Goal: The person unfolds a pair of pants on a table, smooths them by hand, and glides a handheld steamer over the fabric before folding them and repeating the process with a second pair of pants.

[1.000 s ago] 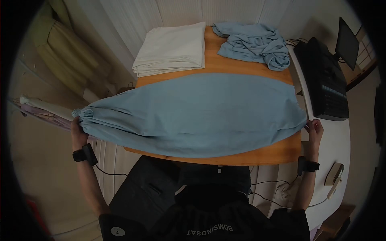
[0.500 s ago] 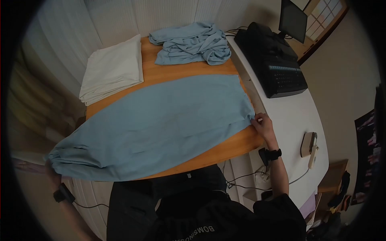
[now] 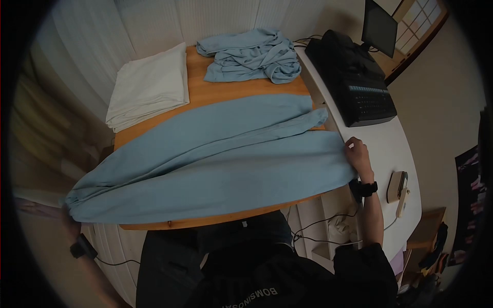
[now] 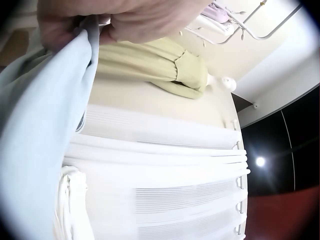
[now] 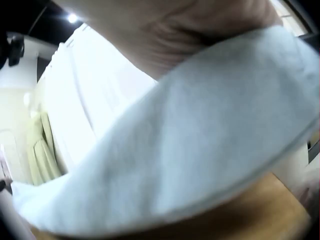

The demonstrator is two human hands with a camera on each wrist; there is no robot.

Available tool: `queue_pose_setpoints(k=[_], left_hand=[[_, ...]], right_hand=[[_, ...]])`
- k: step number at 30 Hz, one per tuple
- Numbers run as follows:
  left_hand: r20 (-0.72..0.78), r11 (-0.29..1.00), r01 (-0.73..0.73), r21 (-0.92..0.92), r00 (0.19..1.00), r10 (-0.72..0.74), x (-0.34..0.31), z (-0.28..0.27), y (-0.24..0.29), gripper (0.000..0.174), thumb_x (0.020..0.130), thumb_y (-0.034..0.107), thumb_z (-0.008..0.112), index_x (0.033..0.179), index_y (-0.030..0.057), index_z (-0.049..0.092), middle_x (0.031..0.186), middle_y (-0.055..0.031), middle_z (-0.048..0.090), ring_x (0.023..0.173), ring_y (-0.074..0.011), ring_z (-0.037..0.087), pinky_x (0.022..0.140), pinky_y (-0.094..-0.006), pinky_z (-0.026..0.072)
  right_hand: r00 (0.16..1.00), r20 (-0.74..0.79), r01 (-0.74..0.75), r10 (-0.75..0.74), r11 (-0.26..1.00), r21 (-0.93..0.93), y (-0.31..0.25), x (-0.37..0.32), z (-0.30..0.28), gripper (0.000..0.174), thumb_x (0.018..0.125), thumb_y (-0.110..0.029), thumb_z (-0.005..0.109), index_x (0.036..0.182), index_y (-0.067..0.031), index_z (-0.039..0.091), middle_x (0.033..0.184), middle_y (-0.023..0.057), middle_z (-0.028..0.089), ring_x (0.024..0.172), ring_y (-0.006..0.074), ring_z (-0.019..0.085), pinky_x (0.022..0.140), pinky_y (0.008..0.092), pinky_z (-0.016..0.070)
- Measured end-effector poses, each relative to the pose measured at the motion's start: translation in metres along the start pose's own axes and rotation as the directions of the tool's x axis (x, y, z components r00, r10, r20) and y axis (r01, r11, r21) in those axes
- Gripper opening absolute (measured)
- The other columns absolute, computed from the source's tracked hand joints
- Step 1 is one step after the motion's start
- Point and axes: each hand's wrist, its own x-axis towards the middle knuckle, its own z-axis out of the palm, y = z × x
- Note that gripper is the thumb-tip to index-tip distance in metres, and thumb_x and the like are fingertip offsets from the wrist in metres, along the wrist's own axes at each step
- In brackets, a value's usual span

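At the far left, the left hand (image 3: 70,226) pinches the bunched end of the light-blue cloth (image 3: 236,174); the left wrist view shows the curled fingers and thumb closed round its folds, with an olive garment (image 4: 177,72) hanging behind them. This gathered end lies beyond the left edge of the wooden table (image 3: 197,69), and the hand is at its near side. From there the cloth widens to the right across the table, between the two hands, its near part lying broad and fairly smooth, with a narrow raised fold running lengthwise between it and the far part. Beyond the cloth, a folded white cloth (image 3: 149,87) lies at the table's far left, and a crumpled blue cloth (image 3: 251,59) lies to the right of it. At the right end, the raised fold ends in a loose tip, apart from the right hand (image 3: 361,155). That hand pinches the edge of the near part with bent fingers, beside the white desk (image 3: 385,149); in the right wrist view the fingertips are hidden behind the cloth. On the desk are a black device with keys (image 3: 364,97) and, nearer the person, a small beige object (image 3: 396,187)
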Motion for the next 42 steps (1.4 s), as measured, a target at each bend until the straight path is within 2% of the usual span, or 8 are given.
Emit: queue_pose_setpoints(k=[8,14,17,21,29,34,36,42], left_hand=[[0.007,0.985,0.121,-0.127,0.993,-0.121,-0.005,0.055,0.003,0.047,0.105,0.032,0.046,0.136,-0.0036,0.048,0.136,-0.0152,0.055,0.123,-0.0248,0.055,0.109,-0.0357,0.0412],[-0.065,0.928,0.140,-0.346,0.983,-0.172,-0.006,0.056,0.000,0.052,0.103,0.033,0.049,0.142,-0.0016,0.045,0.143,-0.0153,0.052,0.132,-0.0302,0.050,0.114,-0.0437,0.0369],[0.033,0.990,0.082,-0.118,0.996,-0.079,-0.027,0.103,0.012,0.043,0.105,0.029,0.041,0.134,-0.0010,0.052,0.133,-0.0146,0.058,0.124,-0.0273,0.055,0.109,-0.0389,0.0427],[0.025,0.988,0.059,-0.142,0.998,-0.056,-0.029,0.101,0.008,0.044,0.105,0.029,0.041,0.135,-0.0008,0.051,0.135,-0.0138,0.057,0.125,-0.0276,0.055,0.110,-0.0400,0.0414],[-0.073,0.974,0.093,-0.206,0.991,-0.110,-0.047,0.100,0.005,0.050,0.106,0.034,0.045,0.143,0.0008,0.045,0.144,-0.0141,0.051,0.132,-0.0292,0.049,0.114,-0.0434,0.0374],[-0.003,0.984,0.100,-0.145,0.995,-0.102,-0.059,0.098,-0.004,0.050,0.107,0.036,0.042,0.145,0.0027,0.045,0.147,-0.0123,0.049,0.136,-0.0296,0.047,0.115,-0.0434,0.0358],[-0.267,0.956,0.130,-0.261,0.943,-0.201,-0.064,0.127,0.002,0.052,0.108,0.037,0.040,0.147,0.0035,0.043,0.150,-0.0118,0.047,0.138,-0.0295,0.044,0.116,-0.0437,0.0338],[-0.399,0.935,0.169,-0.311,0.870,-0.290,-0.056,0.146,0.005,0.054,0.108,0.039,0.040,0.149,0.0047,0.041,0.153,-0.0121,0.043,0.140,-0.0292,0.042,0.116,-0.0430,0.0332]], right_hand=[[0.997,0.035,-0.055,0.073,0.931,-0.360,-0.044,-0.019,0.031,0.018,0.089,-0.005,0.060,0.106,-0.0024,0.057,0.092,0.0219,0.070,0.079,0.0427,0.068,0.069,0.0500,0.0563],[0.922,-0.152,0.339,-0.357,0.932,-0.130,-0.111,0.040,0.019,0.054,0.078,0.001,0.072,0.128,-0.0055,0.053,0.124,0.0147,0.060,0.108,0.0351,0.063,0.087,0.0428,0.0565],[0.778,-0.108,0.583,-0.619,0.775,-0.243,-0.128,0.089,0.025,0.045,0.078,-0.003,0.073,0.121,-0.0067,0.061,0.120,0.0111,0.060,0.117,0.0321,0.056,0.090,0.0425,0.0555],[0.780,0.357,0.594,-0.513,0.786,-0.169,-0.132,0.123,0.012,0.017,0.080,-0.007,0.073,0.096,-0.0056,0.069,0.105,0.0119,0.067,0.105,0.0306,0.064,0.091,0.0416,0.0538],[0.836,-0.337,0.435,-0.434,0.897,-0.077,-0.108,0.032,-0.098,0.019,0.077,0.005,0.066,0.094,-0.0028,0.061,0.088,0.0119,0.061,0.079,0.0309,0.058,0.072,0.0410,0.0491],[0.922,-0.299,0.208,-0.246,0.966,-0.154,-0.042,-0.100,-0.051,0.027,0.072,0.009,0.066,0.096,-0.0026,0.063,0.091,0.0118,0.061,0.089,0.0310,0.057,0.078,0.0403,0.0485],[0.954,-0.271,0.102,-0.126,0.990,-0.099,-0.030,-0.136,-0.020,0.027,0.073,0.008,0.067,0.096,-0.0043,0.063,0.096,0.0110,0.061,0.095,0.0309,0.057,0.082,0.0415,0.0473],[0.903,-0.348,-0.196,0.253,0.962,0.191,-0.059,-0.184,0.031,0.036,0.085,0.001,0.063,0.120,-0.0041,0.060,0.128,0.0168,0.053,0.121,0.0364,0.053,0.103,0.0456,0.0431]])
